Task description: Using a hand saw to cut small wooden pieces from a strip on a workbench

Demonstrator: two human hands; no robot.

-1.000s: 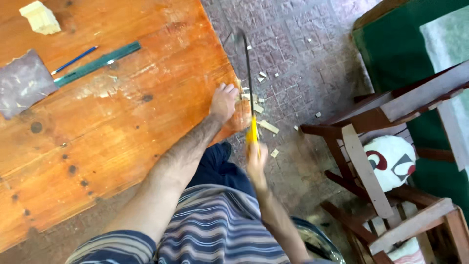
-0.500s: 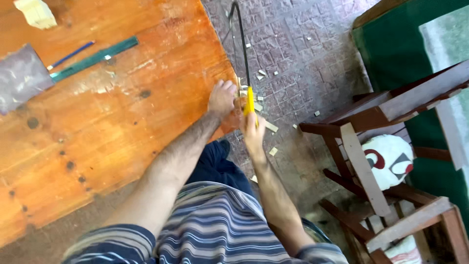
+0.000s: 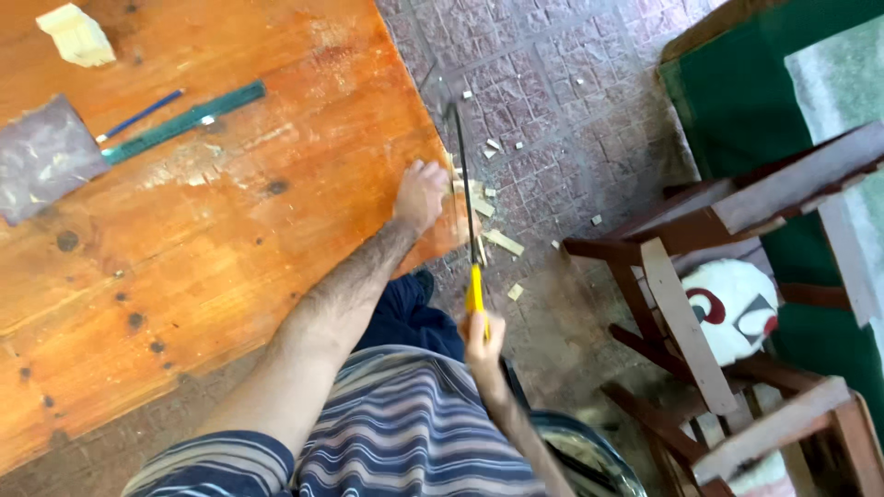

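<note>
1. Paved floor (image 3: 589, 110) of reddish patterned blocks ran beside an orange wooden table (image 3: 230, 239); both were seen from above. Pale wood scraps (image 3: 502, 241) lay scattered on the paving just below the table's near corner, consistent with offcuts dropping from work at that edge.

2. Left hand (image 3: 421, 191) lay palm down at the table's corner, fingers curled over the edge. It appeared to press a small pale workpiece (image 3: 465, 189) against the corner, probably to steady it; the piece was largely hidden, so the grip could not be confirmed.

3. Right hand (image 3: 482, 339) was closed around the yellow handle of a saw (image 3: 465, 184), held low, close to the striped shirt (image 3: 414, 433). The thin dark frame ran up from the handle past the table corner, just beside the left hand. The blade stood clear of the tabletop, over the floor, which would let it travel without marking the table.

4. Ruler (image 3: 184, 122), blue pencil (image 3: 140, 116) and grey sandpaper sheet (image 3: 46, 156) lay together well apart from the hands, on the far part of the table. A pale block (image 3: 75, 35) sat near the top edge.

5. Dark wooden chairs (image 3: 700, 304) stood to the right, one with a white cushion (image 3: 727, 308), against green cloth (image 3: 737, 101).
</note>
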